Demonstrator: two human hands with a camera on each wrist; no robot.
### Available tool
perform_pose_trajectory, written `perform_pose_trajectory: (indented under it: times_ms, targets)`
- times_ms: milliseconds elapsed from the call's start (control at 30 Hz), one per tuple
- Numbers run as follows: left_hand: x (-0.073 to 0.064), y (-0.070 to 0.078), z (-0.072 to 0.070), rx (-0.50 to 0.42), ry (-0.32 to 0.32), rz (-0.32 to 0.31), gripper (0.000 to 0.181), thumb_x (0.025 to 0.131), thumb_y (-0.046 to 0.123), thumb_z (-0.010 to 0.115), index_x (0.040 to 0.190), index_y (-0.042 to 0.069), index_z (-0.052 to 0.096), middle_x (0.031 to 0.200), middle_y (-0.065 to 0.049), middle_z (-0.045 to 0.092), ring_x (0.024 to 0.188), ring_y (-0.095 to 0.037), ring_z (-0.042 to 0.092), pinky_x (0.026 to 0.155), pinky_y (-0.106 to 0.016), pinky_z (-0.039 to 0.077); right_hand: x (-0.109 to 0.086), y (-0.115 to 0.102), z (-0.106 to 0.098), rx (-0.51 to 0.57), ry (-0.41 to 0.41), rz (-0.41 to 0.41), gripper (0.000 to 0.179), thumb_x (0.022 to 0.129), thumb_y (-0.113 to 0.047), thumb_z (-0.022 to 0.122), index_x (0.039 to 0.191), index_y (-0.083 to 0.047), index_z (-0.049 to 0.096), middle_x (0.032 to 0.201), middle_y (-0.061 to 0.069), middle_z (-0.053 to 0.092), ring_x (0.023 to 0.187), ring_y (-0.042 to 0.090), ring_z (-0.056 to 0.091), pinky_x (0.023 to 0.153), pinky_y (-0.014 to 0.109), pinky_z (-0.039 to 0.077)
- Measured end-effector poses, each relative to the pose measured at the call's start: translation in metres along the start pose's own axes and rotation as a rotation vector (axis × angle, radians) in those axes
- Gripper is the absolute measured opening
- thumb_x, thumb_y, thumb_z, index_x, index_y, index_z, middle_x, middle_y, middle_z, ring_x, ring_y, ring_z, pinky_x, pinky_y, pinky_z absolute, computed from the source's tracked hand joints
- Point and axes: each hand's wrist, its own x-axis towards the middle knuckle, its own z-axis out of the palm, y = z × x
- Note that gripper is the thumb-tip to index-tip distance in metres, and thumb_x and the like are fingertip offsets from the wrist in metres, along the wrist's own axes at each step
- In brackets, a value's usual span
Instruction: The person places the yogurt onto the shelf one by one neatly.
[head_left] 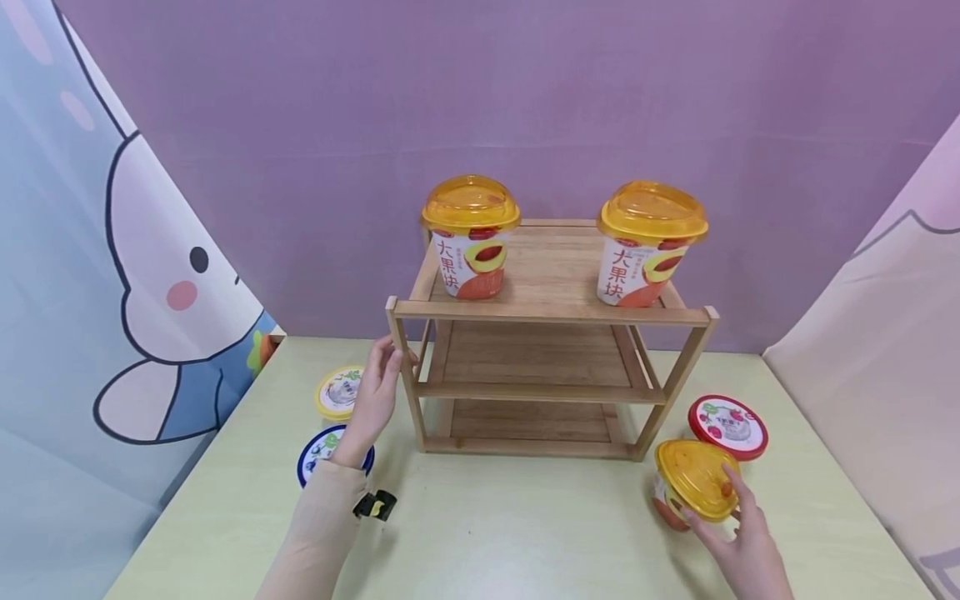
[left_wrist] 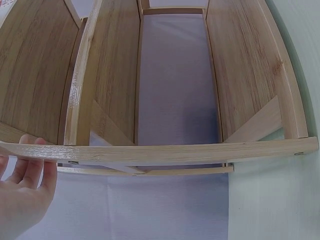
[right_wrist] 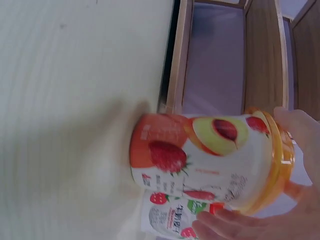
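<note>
A wooden three-tier shelf stands on the table. My left hand holds its left front post near the upper part, with the fingers curled round the wood in the left wrist view. At the right, my right hand grips a fruit yogurt cup by its domed yellow lid. The right wrist view shows strawberry and peach pictures on this cup; whether its base touches the table I cannot tell. Two similar cups, one left and one right, stand upright on the top tier.
A red-rimmed tub sits just behind the held cup. Left of the shelf are a yellow-rimmed tub and a blue-rimmed tub, partly covered by my left arm. Purple cloth hangs behind; printed cloth hangs at the left.
</note>
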Motion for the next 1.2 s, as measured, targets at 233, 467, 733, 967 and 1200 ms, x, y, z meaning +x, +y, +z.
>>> perform_pose_trajectory:
  times_ms: [233,467,733,967,1200]
  targets:
    - [0.005,-0.021,-0.002,0.001,0.004,0.024,0.03,0.097,0.009,0.03,0.122,-0.006,0.035,0.097,-0.016,0.052,0.098,-0.031,0.05,0.091,-0.033,0.036,0.004,-0.004,0.008,0.05,0.029,0.054,0.086,0.078,-0.022,0.068,0.138,0.001,0.011,0.125,0.038,0.027,0.107,0.051,0.034,0.083,0.063,0.032]
    - [0.006,-0.031,-0.003,0.015,0.009,0.062,0.03,0.097,0.014,0.03,0.122,-0.001,0.036,0.096,-0.013,0.053,0.097,-0.028,0.051,0.089,-0.033,0.037,0.008,-0.005,0.012,0.085,0.022,0.182,0.075,0.08,-0.018,0.065,0.134,0.003,0.019,0.127,0.035,0.02,0.112,0.047,0.028,0.088,0.056,0.034]
    - [0.006,-0.032,-0.002,0.012,0.013,0.056,0.034,0.097,0.019,0.031,0.122,-0.005,0.035,0.095,-0.012,0.053,0.096,-0.026,0.051,0.088,-0.031,0.037,0.02,0.038,0.027,0.147,0.027,0.168,0.086,0.075,-0.039,0.068,0.135,0.001,0.021,0.131,0.029,0.022,0.115,0.042,0.026,0.086,0.055,0.037]
    - [0.005,-0.027,-0.002,-0.006,0.011,0.034,0.031,0.097,0.017,0.031,0.121,-0.002,0.036,0.096,-0.016,0.053,0.097,-0.023,0.05,0.089,-0.034,0.036,0.025,0.067,0.04,0.165,0.066,0.103,0.088,0.07,-0.051,0.067,0.133,-0.002,0.028,0.128,0.023,0.029,0.114,0.04,0.03,0.083,0.056,0.038]
    - [0.006,-0.031,-0.002,-0.001,0.02,0.053,0.029,0.097,0.015,0.031,0.12,-0.002,0.037,0.094,-0.014,0.053,0.095,-0.025,0.051,0.087,-0.033,0.037,0.021,0.056,0.035,0.12,0.096,-0.012,0.075,0.073,-0.037,0.07,0.131,-0.009,0.033,0.125,0.009,0.037,0.113,0.028,0.034,0.083,0.044,0.044]
